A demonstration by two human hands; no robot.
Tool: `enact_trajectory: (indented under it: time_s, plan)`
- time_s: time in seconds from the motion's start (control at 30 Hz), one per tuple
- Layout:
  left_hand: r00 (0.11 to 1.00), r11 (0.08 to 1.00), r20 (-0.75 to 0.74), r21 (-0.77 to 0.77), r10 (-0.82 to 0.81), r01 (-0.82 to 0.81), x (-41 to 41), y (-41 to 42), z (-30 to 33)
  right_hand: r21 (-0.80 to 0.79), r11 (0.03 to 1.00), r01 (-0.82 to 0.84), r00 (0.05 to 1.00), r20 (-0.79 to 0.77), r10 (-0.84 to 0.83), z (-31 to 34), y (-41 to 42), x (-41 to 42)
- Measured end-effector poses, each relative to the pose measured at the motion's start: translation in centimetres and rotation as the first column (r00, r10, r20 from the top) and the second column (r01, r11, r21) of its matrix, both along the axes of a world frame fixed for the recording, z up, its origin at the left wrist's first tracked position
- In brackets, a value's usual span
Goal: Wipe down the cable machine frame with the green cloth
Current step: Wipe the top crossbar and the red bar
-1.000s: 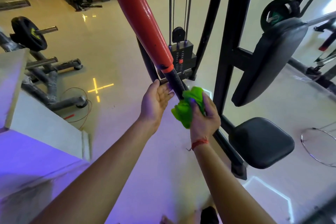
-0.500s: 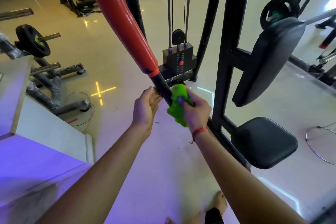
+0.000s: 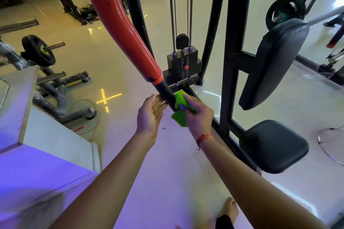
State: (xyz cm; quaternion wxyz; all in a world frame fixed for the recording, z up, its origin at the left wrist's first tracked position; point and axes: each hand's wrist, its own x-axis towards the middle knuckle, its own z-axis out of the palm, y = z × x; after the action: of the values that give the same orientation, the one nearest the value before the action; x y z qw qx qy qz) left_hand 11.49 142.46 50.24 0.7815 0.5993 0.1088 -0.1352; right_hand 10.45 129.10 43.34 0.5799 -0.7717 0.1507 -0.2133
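Right hand [image 3: 199,117] covers green cloth [image 3: 179,115], bar [image 3: 165,92] beneath.

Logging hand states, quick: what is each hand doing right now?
Left hand: open, fingertips touching the black bar, holding nothing.
Right hand: grips the green cloth against the bar.

Gym floor. Cable machine with weight stack [image 3: 183,69] and guide rods, padded seat [image 3: 273,147] and backrest [image 3: 273,61], plate-loaded bar [image 3: 38,50] on rack, glossy tiled floor [image 3: 111,57].
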Motion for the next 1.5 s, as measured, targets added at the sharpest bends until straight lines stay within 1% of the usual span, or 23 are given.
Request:
enact_trajectory:
  time_s: [0.07,0.13,0.17,0.23,0.3,0.33,0.4,0.47,0.53,0.6,0.7,0.73,0.8,0.87,0.97,1.03,1.1,1.17,1.23,1.27,1.3,1.37,1.5]
  plan:
    - [1.000,1.000,0.000,-0.008,-0.004,0.004,0.1,-0.3,-0.1,-0.201,0.980,-0.006,0.995,0.094,0.025,-0.6,1.0,0.0]
    - [1.000,1.000,-0.009,-0.009,0.025,-0.025,0.1,-0.4,-0.1,-0.313,0.950,-0.012,0.998,0.053,0.030,-2.6,0.3,-0.3]
    - [0.999,0.999,-0.009,-0.011,0.040,-0.041,0.1,-0.4,0.0,-0.333,0.941,-0.054,0.999,-0.027,0.048,-3.4,-0.4,-0.7]
    - [0.998,0.998,-0.001,-0.015,0.058,-0.058,-0.1,-0.3,-0.1,-0.124,0.981,-0.152,0.960,-0.254,0.117,-3.8,-1.6,-1.3]
    - [0.998,0.998,0.005,-0.020,0.067,-0.067,-0.2,0.0,-0.2,-0.061,0.991,-0.122,0.918,-0.387,0.089,-3.2,-2.3,-0.9]
    - [0.998,0.998,0.009,-0.021,0.066,-0.066,-0.3,0.1,-0.4,-0.093,0.993,-0.078,0.933,-0.358,0.039,-2.5,-2.2,-0.6]
    - [0.999,0.999,0.009,-0.020,0.051,-0.051,-0.2,0.1,-0.5,-0.112,0.994,-0.007,0.991,-0.136,-0.009,-0.7,-1.3,-0.2]
    - [1.000,0.998,0.020,-0.057,0.018,-0.017,-0.2,-0.1,-0.5,-0.151,0.988,-0.022,0.991,0.126,0.042,1.3,0.6,0.2]
    - [1.000,0.994,0.022,-0.112,0.017,-0.014,0.0,-0.2,-0.4,-0.288,0.956,-0.056,0.961,0.244,0.130,1.7,1.8,0.2]
    - [0.999,0.994,0.016,-0.095,0.050,-0.048,0.2,-0.3,-0.4,-0.392,0.920,-0.023,0.959,0.251,0.131,-0.6,1.4,-0.2]
    - [0.996,0.995,-0.013,-0.052,0.088,-0.088,0.3,-0.2,-0.5,-0.504,0.854,-0.128,0.989,0.000,0.148,-5.0,-1.2,-1.2]
    - [0.996,0.994,-0.013,-0.060,0.090,-0.091,0.3,0.0,-0.7,-0.478,0.859,-0.183,0.983,-0.103,0.152,-5.7,-1.9,-1.5]
    - [0.996,0.994,-0.008,-0.063,0.083,-0.084,0.2,0.2,-0.8,-0.299,0.942,-0.153,0.979,-0.177,0.103,-5.5,-2.4,-1.6]
    - [0.998,0.997,-0.002,-0.050,0.061,-0.061,0.3,0.3,-1.0,-0.227,0.972,-0.065,0.994,-0.102,0.043,-3.5,-1.7,-1.4]
    - [1.000,0.995,-0.013,-0.096,0.018,-0.019,0.7,0.3,-1.5,-0.351,0.936,0.026,0.957,0.278,0.078,0.9,0.7,-1.0]
    - [0.999,0.982,-0.019,-0.186,0.026,-0.029,0.8,0.2,-1.4,-0.485,0.873,0.051,0.891,0.417,0.179,1.7,1.8,-0.6]
    - [1.000,0.986,-0.007,-0.162,0.029,-0.029,0.8,0.1,-1.2,-0.581,0.813,0.046,0.911,0.358,0.204,0.1,1.6,-0.3]
    - [1.000,0.997,0.008,-0.072,0.027,-0.026,0.6,0.2,-1.3,-0.597,0.802,-0.020,0.972,0.176,0.156,-2.8,0.7,-1.2]
    - [0.999,0.999,0.010,-0.024,0.036,-0.036,0.4,0.6,-1.1,-0.431,0.896,-0.104,0.994,-0.065,0.084,-3.8,-0.5,-2.7]
    - [0.999,0.999,0.014,-0.004,0.036,-0.036,0.2,0.9,-1.3,-0.215,0.969,-0.124,0.975,-0.207,0.079,-3.3,-0.6,-3.4]
    - [0.999,0.999,0.016,0.020,0.028,-0.028,-0.1,1.4,-1.5,0.043,0.991,-0.124,0.944,-0.303,0.131,-3.3,-0.6,-4.0]
    - [1.000,0.995,-0.002,0.098,0.007,-0.007,-1.0,2.4,-2.6,0.342,0.938,-0.050,0.889,-0.413,0.198,-4.1,-1.0,-4.8]
    - [0.998,0.960,-0.061,0.278,-0.005,0.022,-4.0,4.7,-6.8,0.488,0.869,-0.088,0.855,-0.410,0.317,-4.6,0.1,-5.7]
